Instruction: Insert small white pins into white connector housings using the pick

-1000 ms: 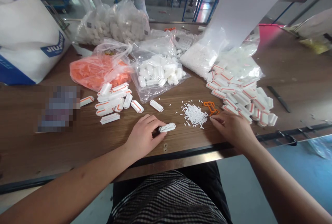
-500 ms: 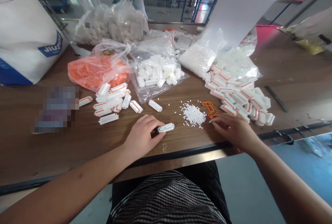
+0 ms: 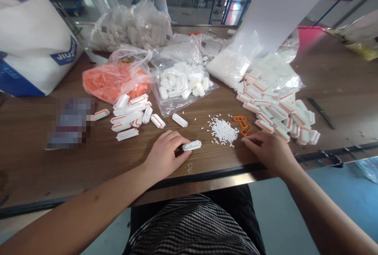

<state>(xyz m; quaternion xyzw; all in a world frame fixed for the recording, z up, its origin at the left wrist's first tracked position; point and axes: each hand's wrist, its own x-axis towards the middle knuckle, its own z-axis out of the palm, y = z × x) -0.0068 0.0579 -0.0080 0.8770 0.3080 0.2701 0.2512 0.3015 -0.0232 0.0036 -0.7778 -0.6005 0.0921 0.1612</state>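
Note:
Between the thumb and fingers of my left hand [image 3: 165, 152] is a white plastic connector housing [image 3: 193, 145], its face with rows of small holes turned up. My right hand [image 3: 273, 150] rests at the table's front edge with thumb and forefinger pinched together; whether something small sits between the tips is too fine to see. Just left of those fingertips lies a loose heap of tiny white plastic pins [image 3: 223, 131]. A few thin orange plastic frames [image 3: 240, 121] lie directly beyond the fingertips. One loose white housing [image 3: 180, 120] lies beyond my left hand.
White housings with orange strips are piled at left [image 3: 130, 113] and right [image 3: 276, 109]. Behind stand bags of orange parts [image 3: 115, 80], white housings [image 3: 183, 80] and white pins [image 3: 230, 64]. A dark flat strip [image 3: 321, 113] lies far right; a large white sack [image 3: 32, 46] stands left.
The whole scene has shifted slightly to the right in view as the camera turned. Both hands keep nearly the same places over the table, the left still holding the housing.

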